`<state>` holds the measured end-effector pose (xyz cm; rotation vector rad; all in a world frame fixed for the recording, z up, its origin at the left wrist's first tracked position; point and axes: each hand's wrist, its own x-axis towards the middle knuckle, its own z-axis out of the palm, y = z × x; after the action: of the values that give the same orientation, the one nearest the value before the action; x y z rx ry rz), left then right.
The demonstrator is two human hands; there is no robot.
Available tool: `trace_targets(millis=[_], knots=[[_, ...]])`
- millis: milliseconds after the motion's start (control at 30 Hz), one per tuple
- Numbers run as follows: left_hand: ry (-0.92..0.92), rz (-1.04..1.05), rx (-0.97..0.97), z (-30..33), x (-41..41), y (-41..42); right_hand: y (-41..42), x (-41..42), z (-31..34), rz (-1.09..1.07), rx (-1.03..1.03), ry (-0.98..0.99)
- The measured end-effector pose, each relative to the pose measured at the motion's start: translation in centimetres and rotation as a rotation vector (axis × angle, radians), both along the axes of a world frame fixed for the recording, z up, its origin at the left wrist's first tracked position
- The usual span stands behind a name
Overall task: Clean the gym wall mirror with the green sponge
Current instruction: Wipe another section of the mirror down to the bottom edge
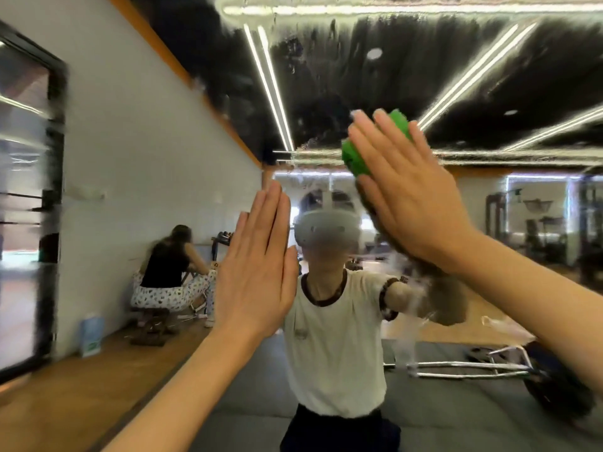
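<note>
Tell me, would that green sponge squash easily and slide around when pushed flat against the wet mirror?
Probably soft: the green sponge bulges unevenly past the flat fingers of the right hand pressing it. It likely glides easily, since the mirror above it shows wet streaks and droplets. It looks light for its size; an open palm alone pins it.

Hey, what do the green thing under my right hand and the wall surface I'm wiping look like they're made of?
The green sponge looks like soft foam or knobbly mesh: its edge is bumpy and matte, bulging out under the flat right hand. The exact fibre is too blurred to tell. The mirror is glossy glass: it reflects ceiling lights, the room and the person, with wet smears streaking the upper part.
</note>
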<state>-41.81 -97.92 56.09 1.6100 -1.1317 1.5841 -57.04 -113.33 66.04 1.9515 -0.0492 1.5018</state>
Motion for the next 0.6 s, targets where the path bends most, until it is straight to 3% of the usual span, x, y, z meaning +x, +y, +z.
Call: trace_targets(millis=[100, 167, 333, 433, 500, 600], knots=[[0.014, -0.005, -0.001, -0.1, -0.1, 0.0, -3.3, -4.6, -0.6, -0.037, 0.245, -0.157], [0.015, 0.002, -0.003, -0.1, -0.2, -0.1, -1.9, -3.3, -0.4, -0.043, 0.287, -0.239], [0.012, 0.008, -0.001, 0.1, -0.3, -0.1, 6.6, 5.9, 3.0, -0.009, 0.068, -0.086], [-0.007, 0.010, -0.007, 0.0, -0.2, 0.0, 5.4, 4.7, 4.7, -0.058, -0.070, 0.068], [-0.003, 0.005, -0.004, -0.1, -0.2, 0.0, 1.4, 0.7, 4.4, -0.005, -0.005, 0.033], [0.008, 0.010, 0.009, -0.1, 0.1, -0.2, -3.6, -5.2, 2.7, 0.012, 0.259, -0.190]])
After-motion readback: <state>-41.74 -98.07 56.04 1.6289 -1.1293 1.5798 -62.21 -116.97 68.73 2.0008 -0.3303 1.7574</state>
